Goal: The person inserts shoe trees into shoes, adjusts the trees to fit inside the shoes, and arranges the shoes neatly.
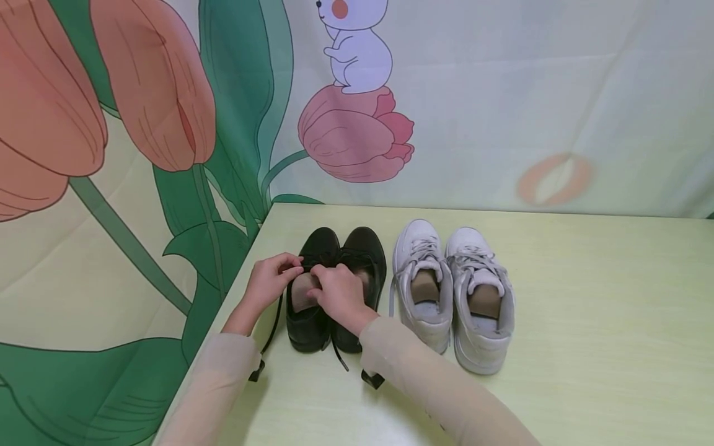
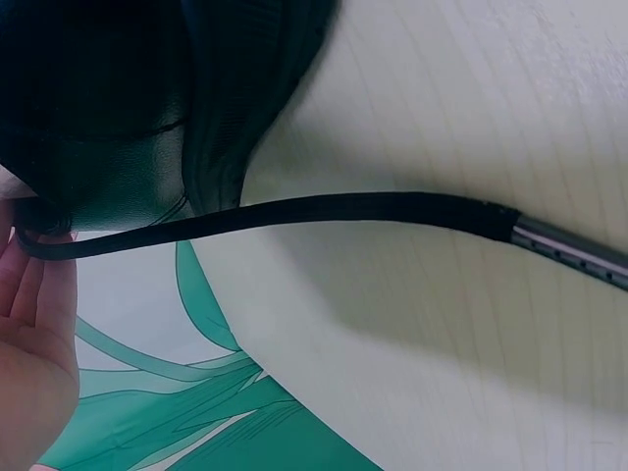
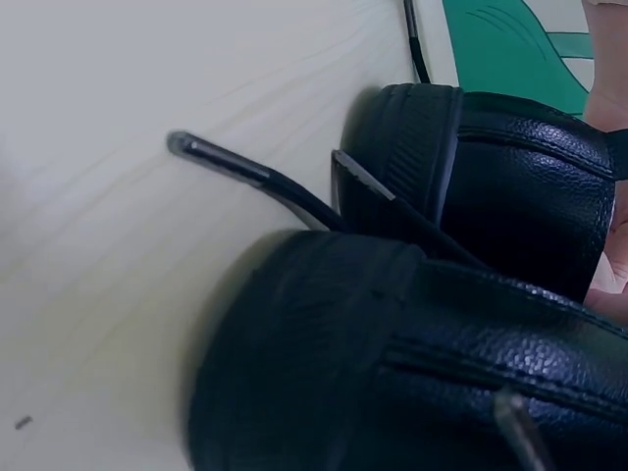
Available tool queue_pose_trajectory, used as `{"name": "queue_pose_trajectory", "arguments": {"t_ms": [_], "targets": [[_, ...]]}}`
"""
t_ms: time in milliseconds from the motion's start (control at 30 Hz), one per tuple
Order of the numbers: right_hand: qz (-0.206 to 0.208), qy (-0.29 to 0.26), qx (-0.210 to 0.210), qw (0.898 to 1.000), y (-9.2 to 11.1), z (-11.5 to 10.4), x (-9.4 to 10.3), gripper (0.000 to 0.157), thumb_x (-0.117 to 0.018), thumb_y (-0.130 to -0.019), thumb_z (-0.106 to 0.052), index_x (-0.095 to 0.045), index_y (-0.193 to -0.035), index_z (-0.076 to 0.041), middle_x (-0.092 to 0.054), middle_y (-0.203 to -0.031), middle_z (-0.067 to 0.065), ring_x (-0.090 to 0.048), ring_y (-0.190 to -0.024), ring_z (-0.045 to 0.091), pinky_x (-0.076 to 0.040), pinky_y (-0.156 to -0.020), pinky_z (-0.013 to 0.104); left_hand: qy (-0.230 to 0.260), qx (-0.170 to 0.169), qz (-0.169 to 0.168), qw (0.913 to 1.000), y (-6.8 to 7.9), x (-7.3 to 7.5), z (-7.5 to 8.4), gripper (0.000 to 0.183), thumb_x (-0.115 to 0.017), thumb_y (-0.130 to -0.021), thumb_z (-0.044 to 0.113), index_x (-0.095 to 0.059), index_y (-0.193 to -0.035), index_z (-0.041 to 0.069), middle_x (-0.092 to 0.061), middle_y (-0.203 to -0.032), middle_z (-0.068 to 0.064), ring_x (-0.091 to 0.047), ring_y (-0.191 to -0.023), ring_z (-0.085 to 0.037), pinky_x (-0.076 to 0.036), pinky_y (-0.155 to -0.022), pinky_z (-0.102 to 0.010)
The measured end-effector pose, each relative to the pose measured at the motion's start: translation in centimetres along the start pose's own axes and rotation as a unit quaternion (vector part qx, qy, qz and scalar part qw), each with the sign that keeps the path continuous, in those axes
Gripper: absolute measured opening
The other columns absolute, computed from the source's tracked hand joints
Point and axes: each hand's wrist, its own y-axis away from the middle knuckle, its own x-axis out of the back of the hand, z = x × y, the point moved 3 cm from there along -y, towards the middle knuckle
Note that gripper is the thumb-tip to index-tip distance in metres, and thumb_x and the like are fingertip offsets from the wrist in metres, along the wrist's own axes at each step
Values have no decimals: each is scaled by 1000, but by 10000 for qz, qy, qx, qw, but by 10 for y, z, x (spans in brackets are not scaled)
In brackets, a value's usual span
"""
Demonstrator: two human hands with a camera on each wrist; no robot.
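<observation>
Two black leather lace-up shoes stand side by side, toes to the far side. Over the laces of the left black shoe [image 1: 305, 331] both hands come close together. My left hand [image 1: 269, 282] pinches a black shoelace [image 2: 334, 208], whose long end hangs past the shoe's outer side to a hard tip [image 2: 574, 253]. My right hand [image 1: 341, 294], fingers curled, pinches lace at the inner side of that shoe's opening; its fingertips are partly hidden. The right black shoe [image 1: 365, 244] is partly covered by this hand. Loose lace tips [image 3: 221, 159] lie near the heels.
Right of the black pair stand two white sneakers, the nearer-left one [image 1: 424, 248] and the right one [image 1: 484, 347], both laced. The pale wooden table [image 1: 602, 322] has its left edge close to my left arm. A printed tulip cloth [image 1: 474, 93] hangs behind.
</observation>
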Motion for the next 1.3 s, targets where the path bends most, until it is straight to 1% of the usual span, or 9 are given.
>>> {"name": "queue_pose_trajectory", "arguments": {"t_ms": [200,367,533,633,733,867,1033,1133,1300], "targets": [[-74,304,46,9995,-1,-2,-1,32,-67,-75,-38,-61,-102,-21,-66,-80,-4,-55,-75,17,-46,-53,31,63,-15,-6,10000,0,0,0,10,-58,-85,15,-62,-88,6,-63,-109,-12,-60,-99,-28,-49,-80,-41],[-125,503,141,9986,-2,-4,-2,32,-67,-75,-39,-61,-101,-21,-66,-78,-4,-55,-75,18,-47,-52,31,180,83,-46,9998,1,0,0,11,-59,-84,14,-62,-90,6,-62,-112,-11,-57,-104,-27,-47,-84,-42],[-115,425,219,9988,-2,-1,-3,33,-67,-75,-39,-62,-103,-22,-66,-80,-4,-56,-75,17,-47,-54,31,336,25,-37,9994,3,0,-2,11,-58,-85,13,-61,-92,5,-62,-112,-11,-57,-105,-26,-46,-86,-41],[-161,323,293,9989,-1,1,-3,34,-66,-76,-37,-62,-105,-22,-66,-82,-4,-56,-76,17,-47,-57,29,465,-45,-75,9989,6,0,-4,15,-56,-87,14,-61,-96,4,-60,-114,-12,-56,-106,-26,-46,-87,-41],[-231,212,384,9988,0,3,-3,33,-65,-78,-36,-63,-107,-21,-66,-84,-5,-57,-77,16,-48,-62,28,620,-48,-226,9978,9,-1,-6,22,-55,-88,19,-61,-103,5,-57,-119,-11,-53,-110,-26,-45,-89,-42],[-244,91,507,9984,0,5,-1,32,-65,-79,-34,-63,-108,-21,-67,-83,-5,-58,-77,14,-48,-65,28,808,-14,-480,9956,12,-2,-5,32,-57,-85,28,-61,-109,6,-52,-126,-11,-47,-117,-27,-44,-89,-43],[-194,65,567,9982,0,7,0,31,-65,-78,-33,-64,-107,-21,-66,-79,-7,-58,-74,12,-46,-61,26,958,15,-663,9932,15,-1,4,35,-61,-83,22,-59,-111,2,-48,-129,-16,-43,-121,-32,-42,-90,-46],[-173,50,558,9983,0,9,-2,29,-65,-78,-33,-65,-105,-21,-66,-79,-8,-58,-73,10,-45,-60,24,967,15,-680,9930,15,-1,5,36,-61,-83,21,-58,-113,1,-47,-130,-17,-42,-121,-33,-42,-90,-46],[-136,-94,540,9984,0,11,-2,23,-65,-78,-30,-66,-100,-21,-66,-79,-8,-59,-73,9,-44,-61,23,785,-98,-591,9951,15,-3,0,39,-61,-82,31,-60,-112,6,-48,-130,-12,-43,-121,-28,-45,-88,-43]]}}
